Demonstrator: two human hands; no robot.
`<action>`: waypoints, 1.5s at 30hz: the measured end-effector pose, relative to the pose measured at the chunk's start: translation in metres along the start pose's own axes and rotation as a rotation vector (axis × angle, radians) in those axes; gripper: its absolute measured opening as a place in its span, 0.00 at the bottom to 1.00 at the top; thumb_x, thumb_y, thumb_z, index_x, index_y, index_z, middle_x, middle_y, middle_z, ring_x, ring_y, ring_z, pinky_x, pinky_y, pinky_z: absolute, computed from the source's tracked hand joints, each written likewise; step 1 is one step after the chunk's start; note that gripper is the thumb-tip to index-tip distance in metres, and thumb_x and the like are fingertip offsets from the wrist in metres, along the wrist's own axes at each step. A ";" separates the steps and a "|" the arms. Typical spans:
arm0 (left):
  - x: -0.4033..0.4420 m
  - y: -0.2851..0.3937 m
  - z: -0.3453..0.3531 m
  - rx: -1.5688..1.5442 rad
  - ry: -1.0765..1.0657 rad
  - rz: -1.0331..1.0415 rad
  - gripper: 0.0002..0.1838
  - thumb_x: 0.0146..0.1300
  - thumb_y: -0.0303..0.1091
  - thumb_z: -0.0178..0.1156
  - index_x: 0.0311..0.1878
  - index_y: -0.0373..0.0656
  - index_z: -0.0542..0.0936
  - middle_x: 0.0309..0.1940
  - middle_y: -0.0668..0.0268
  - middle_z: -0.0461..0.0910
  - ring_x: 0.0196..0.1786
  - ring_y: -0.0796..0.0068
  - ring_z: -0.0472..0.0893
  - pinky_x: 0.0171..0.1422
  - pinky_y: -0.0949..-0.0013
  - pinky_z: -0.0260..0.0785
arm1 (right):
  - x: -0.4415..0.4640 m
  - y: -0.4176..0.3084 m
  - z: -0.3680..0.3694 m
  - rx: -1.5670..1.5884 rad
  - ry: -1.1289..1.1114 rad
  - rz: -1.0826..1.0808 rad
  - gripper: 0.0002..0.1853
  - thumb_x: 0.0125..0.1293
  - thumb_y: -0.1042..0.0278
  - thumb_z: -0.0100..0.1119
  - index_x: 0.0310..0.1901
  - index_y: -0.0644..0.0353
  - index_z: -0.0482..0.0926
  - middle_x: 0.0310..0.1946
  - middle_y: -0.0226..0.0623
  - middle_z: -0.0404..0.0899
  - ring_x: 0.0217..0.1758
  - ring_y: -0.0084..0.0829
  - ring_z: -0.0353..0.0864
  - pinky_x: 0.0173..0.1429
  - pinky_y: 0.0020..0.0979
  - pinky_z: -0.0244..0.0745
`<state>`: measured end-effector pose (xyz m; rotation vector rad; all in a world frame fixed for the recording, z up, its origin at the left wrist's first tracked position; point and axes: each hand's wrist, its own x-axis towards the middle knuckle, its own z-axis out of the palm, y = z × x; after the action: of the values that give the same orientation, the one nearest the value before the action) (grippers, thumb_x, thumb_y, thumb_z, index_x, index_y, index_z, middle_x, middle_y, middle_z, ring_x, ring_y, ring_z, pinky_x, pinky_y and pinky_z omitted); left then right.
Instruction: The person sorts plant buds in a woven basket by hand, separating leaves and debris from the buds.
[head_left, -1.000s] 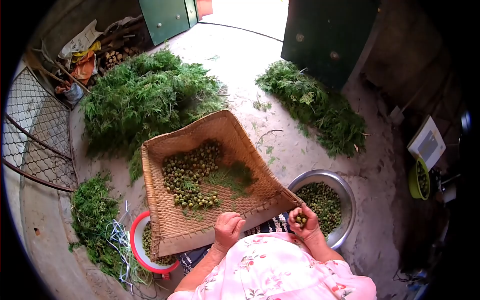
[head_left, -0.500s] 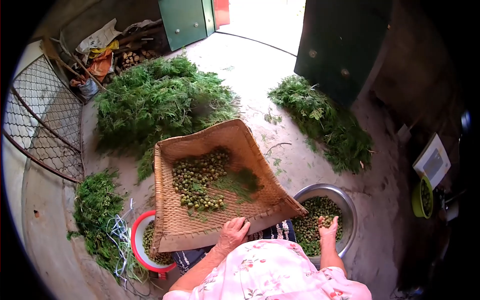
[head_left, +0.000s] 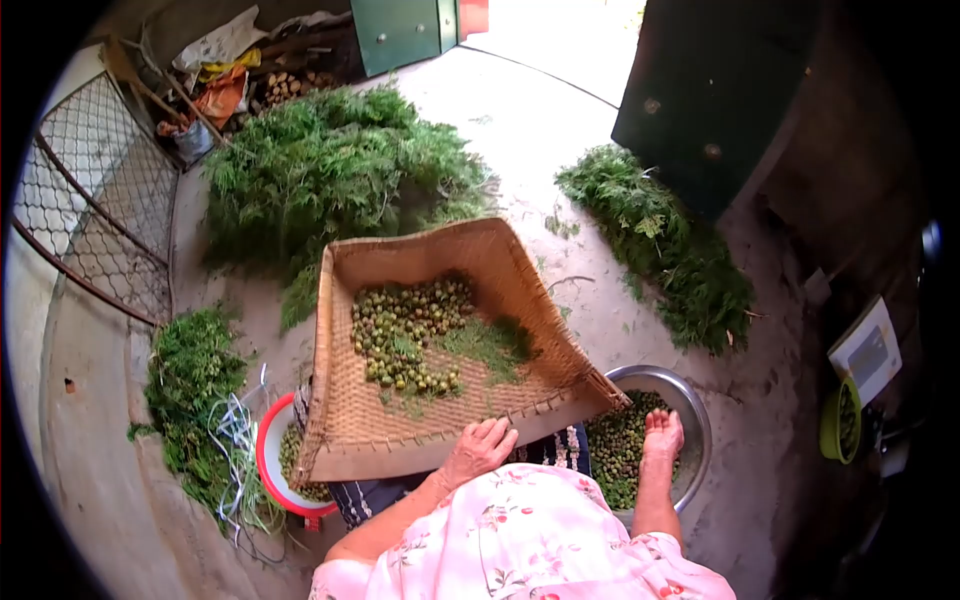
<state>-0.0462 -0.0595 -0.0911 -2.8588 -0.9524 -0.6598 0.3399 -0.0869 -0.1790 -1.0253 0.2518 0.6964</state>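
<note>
A woven scoop-shaped basket [head_left: 345,320] tilts across my lap, with round green-brown fruits [head_left: 400,345] and a patch of loose green sprigs [head_left: 492,347] inside. My left hand [head_left: 482,448] is closed over its near rim. To the right, a metal basin [head_left: 697,420] holds many more small fruits [head_left: 617,440]. Above these, inside the basin's right side, is my right hand [head_left: 663,437], its fingers curled; whatever they hold is hidden. Partly under the basket's left side stands a red-rimmed bowl [head_left: 268,450] that also contains fruits.
Leafy branches lie in a large pile [head_left: 330,170] ahead, a smaller pile [head_left: 665,245] at right and another [head_left: 195,375] at left, beside white plastic strips [head_left: 238,460]. A green door [head_left: 715,100] stands ajar. At far right are a white scale [head_left: 866,350] and a green basin [head_left: 830,430].
My right hand has moved up within the metal basin, and its fingers have turned so the fruits in it no longer show. My left hand stays on the basket rim. The view has shifted slightly.
</note>
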 end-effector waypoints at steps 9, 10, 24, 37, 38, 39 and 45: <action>0.001 -0.003 -0.001 -0.099 0.024 -0.028 0.20 0.58 0.38 0.52 0.52 0.38 0.74 0.55 0.53 0.72 0.61 0.55 0.70 0.68 0.50 0.57 | -0.128 -0.015 0.128 -0.375 -0.489 -0.606 0.10 0.67 0.77 0.53 0.49 0.62 0.77 0.35 0.31 0.80 0.33 0.21 0.79 0.33 0.19 0.72; -0.001 -0.002 0.000 -0.120 0.001 -0.041 0.20 0.58 0.37 0.52 0.52 0.38 0.74 0.55 0.53 0.72 0.60 0.56 0.70 0.69 0.51 0.57 | -0.141 -0.008 0.135 -0.425 -0.558 -0.587 0.10 0.67 0.77 0.53 0.48 0.63 0.77 0.35 0.31 0.80 0.33 0.20 0.79 0.33 0.19 0.72; -0.006 -0.011 -0.004 -0.251 -0.002 -0.081 0.20 0.54 0.34 0.53 0.49 0.34 0.75 0.54 0.51 0.70 0.60 0.53 0.69 0.67 0.54 0.60 | -0.167 0.126 0.179 -0.963 -1.143 -0.433 0.06 0.63 0.79 0.56 0.42 0.65 0.79 0.33 0.28 0.79 0.32 0.18 0.77 0.37 0.21 0.74; -0.020 -0.041 -0.031 -0.821 0.560 -1.001 0.09 0.67 0.32 0.57 0.43 0.36 0.79 0.40 0.66 0.79 0.41 0.78 0.78 0.45 0.76 0.71 | -0.192 0.093 0.188 -1.424 -1.701 0.859 0.17 0.66 0.63 0.58 0.49 0.68 0.77 0.35 0.39 0.82 0.32 0.28 0.84 0.30 0.27 0.80; -0.025 -0.047 -0.024 -0.955 0.673 -1.101 0.10 0.68 0.32 0.56 0.44 0.36 0.79 0.39 0.67 0.79 0.40 0.79 0.78 0.45 0.76 0.72 | -0.190 0.103 0.186 -1.262 -1.618 0.786 0.18 0.66 0.63 0.58 0.51 0.68 0.76 0.39 0.40 0.81 0.36 0.29 0.84 0.35 0.28 0.81; -0.029 -0.051 -0.015 -1.090 0.790 -1.195 0.10 0.68 0.32 0.55 0.44 0.36 0.79 0.39 0.67 0.79 0.40 0.80 0.78 0.46 0.77 0.72 | -0.187 0.113 0.185 -1.103 -1.529 0.713 0.19 0.66 0.64 0.58 0.53 0.68 0.75 0.43 0.40 0.80 0.40 0.30 0.83 0.40 0.29 0.81; -0.027 -0.051 -0.018 -0.967 0.920 -1.218 0.10 0.69 0.31 0.54 0.46 0.36 0.79 0.39 0.68 0.79 0.39 0.80 0.78 0.47 0.78 0.73 | -0.198 0.145 0.202 -0.648 -1.391 0.678 0.19 0.67 0.68 0.56 0.57 0.64 0.72 0.47 0.40 0.79 0.48 0.33 0.81 0.53 0.34 0.78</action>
<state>-0.1022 -0.0371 -0.0903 -1.4006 -2.4165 -2.6960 0.0720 0.0512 -0.0772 -0.8085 -0.9424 2.0195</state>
